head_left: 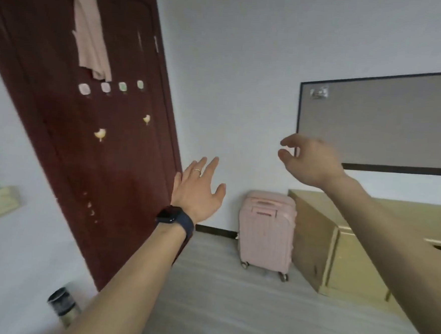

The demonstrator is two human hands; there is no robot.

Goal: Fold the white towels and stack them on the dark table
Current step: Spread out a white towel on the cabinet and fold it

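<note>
Head view showed neither a white towel nor a dark counter anywhere in frame, so the direction from either grip to a towel could not be fixed. The left hand (199, 191) was raised in front of the dark red door (91, 131), fingers spread, holding nothing. The right hand (310, 160) was raised higher and further right, in front of the grey board (387, 121) on the wall, fingers loosely curled, also holding nothing. Both palms faced away into the room. A pink suitcase (266, 230) stood on the floor (231, 298) just beside a pale wooden cabinet (338, 253). Judged from this, the folding was not in hand; the towels probably lay below or behind the field of view, and neither hand could be called the nearer one.
</note>
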